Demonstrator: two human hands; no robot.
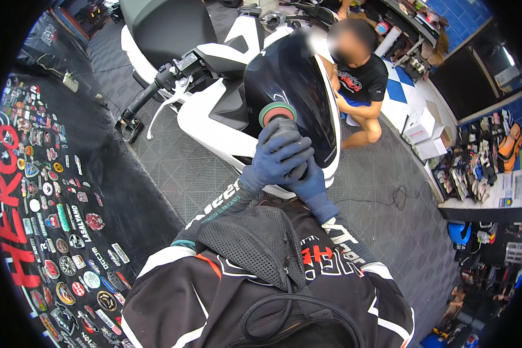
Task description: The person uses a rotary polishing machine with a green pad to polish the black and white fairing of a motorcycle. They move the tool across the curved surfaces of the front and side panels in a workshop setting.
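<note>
Both my hands wear dark blue gloves and are wrapped round a handheld polisher (279,111) with a round green-edged, reddish pad. Its dark body is mostly hidden under my fingers. My left hand (279,153) closes over the upper part, near the pad. Lower and to the right, my right hand (311,184) grips the body, partly covered by the left. The pad is at the glossy dark front panel (290,75) of a white scooter (206,119); whether it presses on the surface I cannot tell.
Left of the panel a handlebar grip (142,101) and white brake lever (159,114) stick out. Another person (359,87) squats close on the panel's far right side. A thin cable (397,200) lies on the grey tiled floor (371,174). White boxes (424,130) stand at right.
</note>
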